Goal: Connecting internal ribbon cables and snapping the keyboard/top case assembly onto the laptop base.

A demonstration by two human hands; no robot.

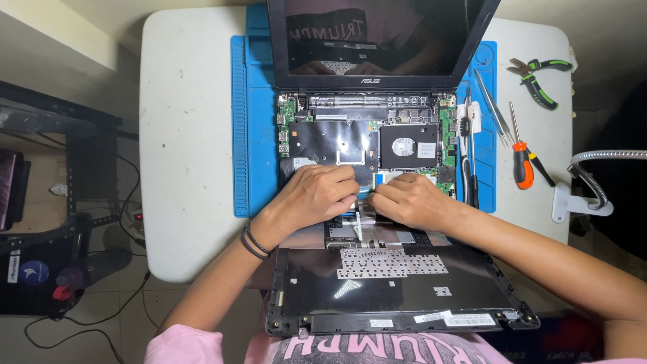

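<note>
An opened laptop [364,135] lies on a blue work mat [256,135], its green board and black inner parts bare below the dark screen [377,34]. The detached keyboard cover [397,290] lies upside down toward me, over the table's near edge. My left hand [313,195] and my right hand [411,201] meet over the laptop's lower middle, fingertips pinching a flat ribbon cable with a blue end [366,192] between cover and board. Which hand grips the cable is hidden by the fingers.
On the white table [182,135], right of the laptop lie tweezers [492,108], an orange-handled screwdriver [522,165], a thin black tool [470,168] and green-handled pliers [539,77]. A flexible metal lamp arm [593,182] stands at the right edge. Dark shelving and cables sit left.
</note>
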